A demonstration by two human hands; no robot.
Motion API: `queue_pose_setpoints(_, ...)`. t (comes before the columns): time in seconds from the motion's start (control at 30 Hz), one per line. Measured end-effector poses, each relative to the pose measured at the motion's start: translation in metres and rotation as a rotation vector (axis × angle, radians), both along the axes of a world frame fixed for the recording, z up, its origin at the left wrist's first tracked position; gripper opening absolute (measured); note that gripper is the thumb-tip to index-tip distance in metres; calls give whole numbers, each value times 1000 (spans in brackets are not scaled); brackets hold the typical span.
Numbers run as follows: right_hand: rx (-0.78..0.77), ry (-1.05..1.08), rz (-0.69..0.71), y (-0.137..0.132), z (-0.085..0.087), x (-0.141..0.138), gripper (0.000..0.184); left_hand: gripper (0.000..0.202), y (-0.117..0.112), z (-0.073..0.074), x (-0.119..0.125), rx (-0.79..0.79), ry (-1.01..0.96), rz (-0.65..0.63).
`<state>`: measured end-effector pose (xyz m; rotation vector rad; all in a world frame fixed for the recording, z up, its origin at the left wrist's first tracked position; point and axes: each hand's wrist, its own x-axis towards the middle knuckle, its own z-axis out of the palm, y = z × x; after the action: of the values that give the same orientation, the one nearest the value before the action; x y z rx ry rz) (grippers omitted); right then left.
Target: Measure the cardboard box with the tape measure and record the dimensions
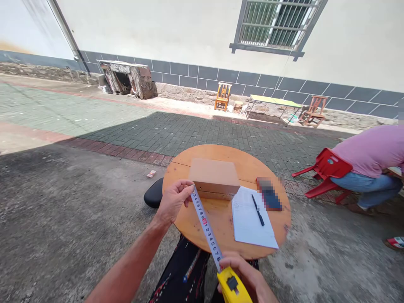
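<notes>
A yellow tape measure (234, 288) is held in my right hand (248, 275), close to my lap at the table's near edge. Its white blade (206, 229) runs out slantwise toward the box, with printed numbers showing. My left hand (176, 198) pinches the blade's end between thumb and fingers, beside the near left corner of a brown cardboard box (214, 172). Whether the blade's end touches the box I cannot tell. The closed box lies flat on the round wooden table (189, 223).
White paper (249, 229) with a black pen (258, 210) on it lies right of the box, beside a blurred dark object (271, 195). A black stool seat (153, 193) stands left. A person in pink (375, 147) sits on a red chair (331, 166) at right.
</notes>
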<state>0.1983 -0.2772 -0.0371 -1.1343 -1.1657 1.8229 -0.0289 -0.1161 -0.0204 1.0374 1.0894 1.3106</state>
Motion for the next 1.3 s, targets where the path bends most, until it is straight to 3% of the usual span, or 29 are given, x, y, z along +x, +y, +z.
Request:
queue_pose_setpoints(0.2, 35, 41, -170, -8, -18, -1, 91, 39, -21, -6, 6, 3, 15, 37)
queue_pose_setpoints(0.6, -2, 100, -62, -5, -26, -7, 82, 35, -75, -23, 36, -119, 78, -76)
queue_pose_setpoints(0.83, -24, 61, 55, -9, -34, 6, 79, 40, -74, -21, 32, -118, 51, -20)
queue_pose_setpoints(1.3, -60, -50, 117, -13, -52, 12, 86, 34, -67, -27, 16, -127, -33, 34)
